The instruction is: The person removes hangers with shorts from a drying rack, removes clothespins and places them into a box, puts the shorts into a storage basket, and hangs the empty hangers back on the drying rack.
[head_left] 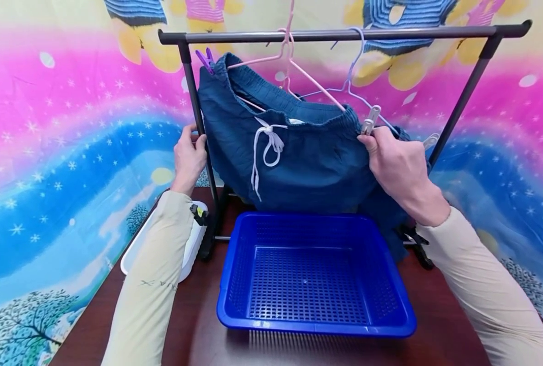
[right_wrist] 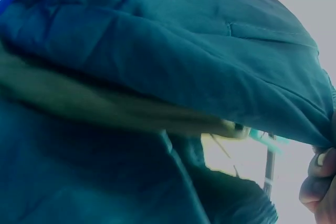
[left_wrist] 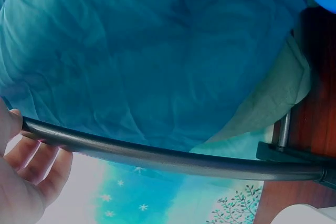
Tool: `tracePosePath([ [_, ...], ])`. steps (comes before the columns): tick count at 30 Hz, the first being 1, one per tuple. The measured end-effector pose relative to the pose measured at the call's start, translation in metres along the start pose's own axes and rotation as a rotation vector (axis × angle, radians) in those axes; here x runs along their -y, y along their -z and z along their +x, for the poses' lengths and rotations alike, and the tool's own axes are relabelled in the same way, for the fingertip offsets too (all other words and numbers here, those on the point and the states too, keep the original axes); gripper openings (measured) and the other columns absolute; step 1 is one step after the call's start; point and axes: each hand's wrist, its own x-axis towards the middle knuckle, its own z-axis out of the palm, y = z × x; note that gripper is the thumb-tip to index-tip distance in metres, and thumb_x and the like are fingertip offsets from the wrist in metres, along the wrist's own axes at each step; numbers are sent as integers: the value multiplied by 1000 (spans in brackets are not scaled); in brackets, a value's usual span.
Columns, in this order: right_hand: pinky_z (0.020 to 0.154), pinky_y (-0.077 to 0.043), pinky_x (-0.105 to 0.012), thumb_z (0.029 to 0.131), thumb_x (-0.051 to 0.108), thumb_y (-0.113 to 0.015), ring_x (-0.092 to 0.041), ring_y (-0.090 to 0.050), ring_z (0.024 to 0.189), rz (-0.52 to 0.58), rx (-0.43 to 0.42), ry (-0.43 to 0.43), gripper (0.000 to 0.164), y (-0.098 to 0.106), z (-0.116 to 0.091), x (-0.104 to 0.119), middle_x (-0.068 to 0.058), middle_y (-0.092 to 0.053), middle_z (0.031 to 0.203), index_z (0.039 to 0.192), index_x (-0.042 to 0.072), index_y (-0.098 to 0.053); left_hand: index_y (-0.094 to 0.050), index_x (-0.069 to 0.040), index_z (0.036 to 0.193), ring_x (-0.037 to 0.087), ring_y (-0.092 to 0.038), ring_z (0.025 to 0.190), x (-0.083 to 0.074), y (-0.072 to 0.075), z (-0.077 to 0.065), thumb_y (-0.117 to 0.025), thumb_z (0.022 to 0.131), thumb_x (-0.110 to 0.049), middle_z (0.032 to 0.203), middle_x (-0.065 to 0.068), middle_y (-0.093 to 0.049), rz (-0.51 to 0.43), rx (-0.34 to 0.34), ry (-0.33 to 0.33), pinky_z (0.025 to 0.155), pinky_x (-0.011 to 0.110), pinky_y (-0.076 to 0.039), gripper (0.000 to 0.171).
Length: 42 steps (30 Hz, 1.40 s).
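Observation:
Dark blue shorts [head_left: 298, 157] with a white drawstring [head_left: 268, 145] hang from a pink hanger [head_left: 314, 80] on a rack. A purple clothespin [head_left: 205, 61] sits at their left waistband corner, a grey clothespin [head_left: 370, 120] at the right one. My right hand [head_left: 401, 170] grips the waistband's right corner just below the grey clothespin; in the right wrist view its curled fingers [right_wrist: 319, 179] hold the fabric edge. At the rack's left upright [left_wrist: 157, 157], my left hand [head_left: 190, 157] holds the pole, with thumb and fingers [left_wrist: 50, 169] on either side of it.
Behind the shorts, a blue hanger [head_left: 355, 61] carries another dark garment with a clothespin [head_left: 431, 141]. The rack's top bar [head_left: 390, 34] spans above. A blue basket [head_left: 317, 326] stands on the brown table in front. A white tray [head_left: 193, 249] lies at the left, partly behind my sleeve.

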Motion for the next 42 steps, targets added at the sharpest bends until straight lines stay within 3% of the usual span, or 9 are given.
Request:
tracePosePath([
  [20, 36, -27, -47, 102, 43, -45, -31, -33, 33, 0, -73, 62, 56, 20, -33, -43, -12, -34, 45, 72, -5, -46, -50, -20, 137, 28, -62, 105, -4, 1, -1, -46, 104, -31, 127, 13, -64, 28, 25, 59, 93, 45, -51, 35],
  [27, 39, -32, -55, 101, 46, -44, -37, -39, 35, 15, -109, 69, 59, 26, -38, -45, -13, -34, 44, 71, -4, -47, -50, -20, 138, 28, -62, 102, -5, 1, -2, -46, 104, -32, 125, 13, -65, 27, 18, 58, 92, 45, -52, 36],
  [42, 38, -28, -53, 102, 44, -46, -33, -31, 33, 39, -133, 70, 59, 50, -55, -41, -10, -31, 43, 72, -6, -51, -53, -18, 136, 27, -63, 101, -3, 1, -3, -48, 103, -31, 123, 13, -66, -33, 14, 56, 92, 45, -53, 35],
])
